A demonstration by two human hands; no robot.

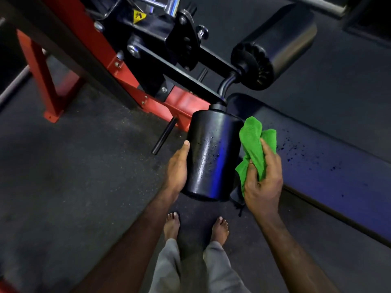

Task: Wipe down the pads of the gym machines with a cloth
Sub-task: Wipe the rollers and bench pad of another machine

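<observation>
A black cylindrical roller pad (212, 155) hangs in front of me, its top speckled with droplets. My left hand (177, 168) rests flat against the pad's left side, thumb straight along it. My right hand (263, 178) grips a bunched green cloth (252, 144) against the pad's right side. A second black roller pad (275, 45) sits higher, at the upper right. A long flat black bench pad (317, 161), also dotted with droplets, runs off to the right under the cloth.
The machine's red frame (53, 81) and black arm (169, 66) stand at the upper left. A short black peg (164, 136) sticks out left of the pad. My bare feet (196, 225) stand on dark rubber flooring (74, 176) below the pad.
</observation>
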